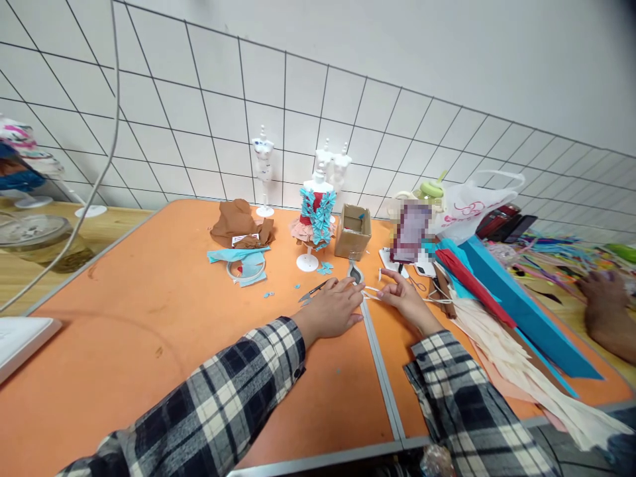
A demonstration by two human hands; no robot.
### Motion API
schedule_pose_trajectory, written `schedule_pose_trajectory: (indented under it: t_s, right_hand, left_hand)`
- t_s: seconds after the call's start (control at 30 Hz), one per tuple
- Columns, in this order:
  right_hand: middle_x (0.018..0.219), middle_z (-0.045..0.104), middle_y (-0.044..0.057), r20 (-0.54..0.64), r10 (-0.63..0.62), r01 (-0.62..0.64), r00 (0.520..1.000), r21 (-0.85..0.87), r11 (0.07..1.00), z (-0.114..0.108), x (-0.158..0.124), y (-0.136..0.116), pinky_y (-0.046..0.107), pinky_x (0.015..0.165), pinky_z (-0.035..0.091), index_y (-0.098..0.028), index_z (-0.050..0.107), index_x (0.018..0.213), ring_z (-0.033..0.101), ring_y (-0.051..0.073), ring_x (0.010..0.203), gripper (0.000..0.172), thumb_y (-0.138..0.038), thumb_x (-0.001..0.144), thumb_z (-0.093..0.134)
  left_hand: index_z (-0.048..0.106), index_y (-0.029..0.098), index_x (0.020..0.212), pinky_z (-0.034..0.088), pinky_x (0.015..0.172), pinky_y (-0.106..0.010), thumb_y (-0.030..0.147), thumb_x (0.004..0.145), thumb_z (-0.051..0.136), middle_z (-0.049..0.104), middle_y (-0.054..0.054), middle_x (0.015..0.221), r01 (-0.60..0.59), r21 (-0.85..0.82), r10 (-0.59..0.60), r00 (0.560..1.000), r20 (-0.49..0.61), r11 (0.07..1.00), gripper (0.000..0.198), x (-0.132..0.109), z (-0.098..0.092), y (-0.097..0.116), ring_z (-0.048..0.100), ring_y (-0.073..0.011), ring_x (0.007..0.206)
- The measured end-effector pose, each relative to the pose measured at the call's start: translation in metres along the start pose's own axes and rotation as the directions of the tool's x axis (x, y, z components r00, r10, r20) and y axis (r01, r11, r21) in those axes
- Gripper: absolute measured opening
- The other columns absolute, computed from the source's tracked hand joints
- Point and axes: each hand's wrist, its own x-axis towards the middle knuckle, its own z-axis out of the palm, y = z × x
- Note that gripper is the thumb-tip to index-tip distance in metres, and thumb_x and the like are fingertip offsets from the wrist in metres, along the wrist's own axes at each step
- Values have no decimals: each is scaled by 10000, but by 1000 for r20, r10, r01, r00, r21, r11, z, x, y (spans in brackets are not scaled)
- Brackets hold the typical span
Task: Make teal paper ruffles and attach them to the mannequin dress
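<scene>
White cord (370,290): thin strand, between both hands.
Left hand (334,308): palm down, fingers extended over the smooth orange desk (199,358); grip underneath cannot be told.
Right hand (405,298): index finger extended; cannot tell whether it pinches the cord.
Dressed mannequin (314,215): white, round-based, clad in ruffled blue and pink fabric.
Box (350,243): open-topped brown cardboard.

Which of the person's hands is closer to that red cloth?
The right hand: it is left of the red cloth in the picture, while the left hand is farther left, beyond the right one.
</scene>
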Motion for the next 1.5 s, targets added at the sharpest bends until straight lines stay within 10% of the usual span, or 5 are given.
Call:
schedule_pose_trajectory:
  t_s: [0.5, 0.83, 1.13, 1.3, 1.5]
  right_hand:
    - [637, 581, -50, -170, -21, -67, 985, -496, 866, -11, 5, 6, 288, 619, 408, -181, 448, 1328, 561, 161, 615, 643, -386, 752, 645]
    - [1111, 643, 83, -238, -265, -23, 934, -783, 622, -1, -5, 2, 475, 915, 403, -214, 420, 1394, 568, 311, 1052, 696, -337, 740, 623]
    - [1125, 663, 74, -278, -483, 148, 830, -727, 671, 2, -15, -6, 527, 978, 355, -220, 308, 1459, 546, 296, 1085, 809, -130, 679, 503]
    - [1163, 595, 100, -288, -616, 314, 733, -660, 682, 6, -23, -12, 464, 927, 446, -217, 541, 1272, 546, 267, 1080, 499, -194, 774, 516]
    - [1291, 497, 106, -94, -664, 489, 742, -602, 631, 59, -31, -32, 462, 990, 437, -240, 595, 1223, 502, 260, 1183, 402, -217, 829, 523]
  left_hand:
    - [589, 168, 1147, 330, 958, -432, 527, 913, 473, 574, -77, 1362, 42, -73, -38, 998, 50, 996, 444, 6, 10, 0, 455, -297, 1203]
    - [601, 159, 1092, 305, 966, -434, 535, 902, 501, 585, -91, 1335, 30, -69, -28, 999, 28, 997, 433, 4, 7, 3, 479, -294, 1126]
    - [585, 174, 989, 325, 933, -423, 487, 925, 500, 638, -95, 1095, 33, -72, -36, 999, -32, 997, 330, 3, -5, -1, 499, -272, 1056]
    - [577, 185, 937, 339, 927, -431, 401, 936, 500, 645, -78, 1074, 109, -207, -142, 978, -152, 972, 229, 0, -19, 0, 500, -265, 1061]
    - [602, 179, 886, 412, 840, -370, 362, 955, 440, 663, -72, 906, 134, -510, -273, 939, -209, 850, 254, -59, -48, -21, 553, -221, 900]
